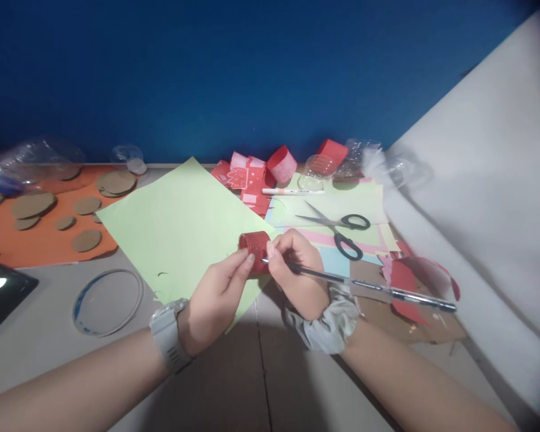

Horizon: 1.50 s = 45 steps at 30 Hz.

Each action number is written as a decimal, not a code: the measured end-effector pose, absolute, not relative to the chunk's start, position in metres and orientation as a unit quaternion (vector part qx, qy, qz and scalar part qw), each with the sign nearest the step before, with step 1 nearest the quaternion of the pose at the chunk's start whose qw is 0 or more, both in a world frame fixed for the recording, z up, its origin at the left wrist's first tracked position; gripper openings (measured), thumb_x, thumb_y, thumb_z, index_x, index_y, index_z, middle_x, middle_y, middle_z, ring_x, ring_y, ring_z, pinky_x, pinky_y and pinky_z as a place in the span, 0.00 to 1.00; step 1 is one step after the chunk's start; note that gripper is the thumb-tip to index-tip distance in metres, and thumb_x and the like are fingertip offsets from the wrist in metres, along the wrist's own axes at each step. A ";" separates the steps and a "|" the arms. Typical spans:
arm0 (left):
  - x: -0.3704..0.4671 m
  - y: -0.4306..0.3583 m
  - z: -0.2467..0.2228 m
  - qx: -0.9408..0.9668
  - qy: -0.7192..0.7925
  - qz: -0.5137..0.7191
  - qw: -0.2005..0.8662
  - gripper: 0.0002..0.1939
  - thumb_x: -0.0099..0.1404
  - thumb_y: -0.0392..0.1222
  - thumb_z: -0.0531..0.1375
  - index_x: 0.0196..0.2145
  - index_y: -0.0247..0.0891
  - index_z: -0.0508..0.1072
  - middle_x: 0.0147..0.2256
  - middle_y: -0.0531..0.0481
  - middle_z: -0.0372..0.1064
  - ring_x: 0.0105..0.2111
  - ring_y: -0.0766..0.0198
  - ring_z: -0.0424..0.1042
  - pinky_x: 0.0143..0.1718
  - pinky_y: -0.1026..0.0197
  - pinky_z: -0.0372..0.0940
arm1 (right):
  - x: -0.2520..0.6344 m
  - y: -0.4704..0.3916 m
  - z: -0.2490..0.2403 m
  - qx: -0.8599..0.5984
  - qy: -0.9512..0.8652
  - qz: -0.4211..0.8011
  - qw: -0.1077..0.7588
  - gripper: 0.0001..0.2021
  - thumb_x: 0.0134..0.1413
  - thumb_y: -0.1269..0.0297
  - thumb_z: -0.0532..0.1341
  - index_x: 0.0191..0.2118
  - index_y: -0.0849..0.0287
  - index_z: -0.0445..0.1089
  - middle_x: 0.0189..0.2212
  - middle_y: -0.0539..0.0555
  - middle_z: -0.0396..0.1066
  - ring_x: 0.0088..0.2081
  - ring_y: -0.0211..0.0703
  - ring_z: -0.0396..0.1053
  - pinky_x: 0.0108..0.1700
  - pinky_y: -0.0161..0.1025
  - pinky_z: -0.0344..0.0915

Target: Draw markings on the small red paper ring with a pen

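Between my hands, over the edge of a light green paper sheet point(175, 222), is a small red paper ring point(254, 240). My left hand point(222, 294) pinches its left side between thumb and fingers. A clear-barrelled pen point(369, 287) lies in the grip of my right hand point(299, 270), its tip at the front of the red ring. The pen's back end points out to the right. My right fingertips are at the ring's right edge; whether they also press on it I cannot tell.
Black-handled scissors point(335, 225) and a white marker point(292, 192) rest on coloured papers at right. Red paper pieces point(254, 180) lie behind. Cardboard discs point(86, 240) sit on orange paper point(49, 255) at left, near a tape ring point(108, 303) and a dark phone-like device point(4, 297). A blue wall point(252, 78) stands behind.
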<state>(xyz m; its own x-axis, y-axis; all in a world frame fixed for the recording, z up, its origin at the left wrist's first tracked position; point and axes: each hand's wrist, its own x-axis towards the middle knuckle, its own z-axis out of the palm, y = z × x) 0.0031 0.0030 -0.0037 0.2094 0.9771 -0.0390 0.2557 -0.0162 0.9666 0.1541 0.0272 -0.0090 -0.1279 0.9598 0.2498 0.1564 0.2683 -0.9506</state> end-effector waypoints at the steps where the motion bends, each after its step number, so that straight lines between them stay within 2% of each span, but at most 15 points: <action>1: 0.003 0.003 -0.004 0.608 0.504 0.373 0.486 0.15 0.74 0.44 0.49 0.36 0.37 0.72 0.33 0.49 0.73 0.41 0.57 0.71 0.44 0.59 0.66 | 0.154 0.027 -0.009 -0.443 -0.628 0.410 0.490 0.13 0.62 0.62 0.58 0.26 0.56 0.57 0.21 0.45 0.58 0.23 0.35 0.55 0.26 0.36 0.54; 5: 0.003 0.003 -0.004 0.610 0.498 0.379 0.487 0.16 0.73 0.44 0.49 0.36 0.37 0.73 0.33 0.49 0.73 0.36 0.59 0.71 0.44 0.59 0.66 | 0.153 0.027 -0.009 -0.459 -0.617 0.408 0.492 0.13 0.62 0.61 0.58 0.27 0.55 0.58 0.21 0.45 0.58 0.22 0.35 0.55 0.25 0.35 0.53; 12: 0.002 0.003 -0.005 0.613 0.506 0.379 0.474 0.16 0.73 0.45 0.49 0.37 0.36 0.73 0.34 0.48 0.74 0.43 0.56 0.72 0.45 0.59 0.67 | 0.154 0.027 -0.007 -0.435 -0.646 0.404 0.480 0.13 0.61 0.64 0.57 0.26 0.55 0.56 0.22 0.45 0.57 0.24 0.36 0.54 0.27 0.36 0.54; 25: 0.002 0.003 -0.005 0.613 0.505 0.373 0.480 0.15 0.74 0.44 0.49 0.37 0.36 0.72 0.34 0.49 0.73 0.42 0.57 0.71 0.42 0.61 0.66 | 0.156 0.028 -0.009 -0.424 -0.658 0.402 0.475 0.13 0.61 0.67 0.57 0.25 0.55 0.55 0.22 0.45 0.56 0.24 0.35 0.54 0.27 0.36 0.54; 30: 0.002 0.004 -0.004 0.608 0.507 0.373 0.485 0.16 0.74 0.45 0.49 0.36 0.36 0.72 0.33 0.49 0.73 0.44 0.57 0.70 0.43 0.61 0.65 | 0.154 0.027 -0.011 -0.441 -0.636 0.403 0.489 0.13 0.62 0.64 0.57 0.27 0.55 0.56 0.22 0.45 0.56 0.23 0.36 0.54 0.26 0.36 0.53; 35: 0.002 0.003 -0.003 0.609 0.503 0.372 0.488 0.15 0.74 0.44 0.49 0.38 0.36 0.72 0.34 0.50 0.73 0.41 0.59 0.70 0.42 0.61 0.65 | 0.155 0.028 -0.010 -0.421 -0.654 0.403 0.482 0.13 0.62 0.66 0.57 0.26 0.55 0.55 0.22 0.45 0.56 0.24 0.36 0.54 0.27 0.36 0.53; 40: 0.002 0.003 -0.004 0.609 0.504 0.371 0.487 0.16 0.74 0.45 0.48 0.36 0.36 0.72 0.33 0.50 0.72 0.44 0.57 0.70 0.43 0.61 0.64 | 0.155 0.028 -0.009 -0.430 -0.645 0.411 0.480 0.13 0.62 0.65 0.57 0.26 0.55 0.56 0.22 0.44 0.55 0.24 0.35 0.53 0.27 0.36 0.52; 45: 0.002 0.004 -0.004 0.605 0.505 0.371 0.490 0.15 0.74 0.45 0.49 0.36 0.36 0.71 0.33 0.50 0.72 0.41 0.59 0.70 0.42 0.62 0.64 | 0.155 0.027 -0.010 -0.430 -0.644 0.405 0.486 0.13 0.62 0.66 0.57 0.27 0.56 0.56 0.22 0.44 0.56 0.24 0.35 0.54 0.27 0.36 0.52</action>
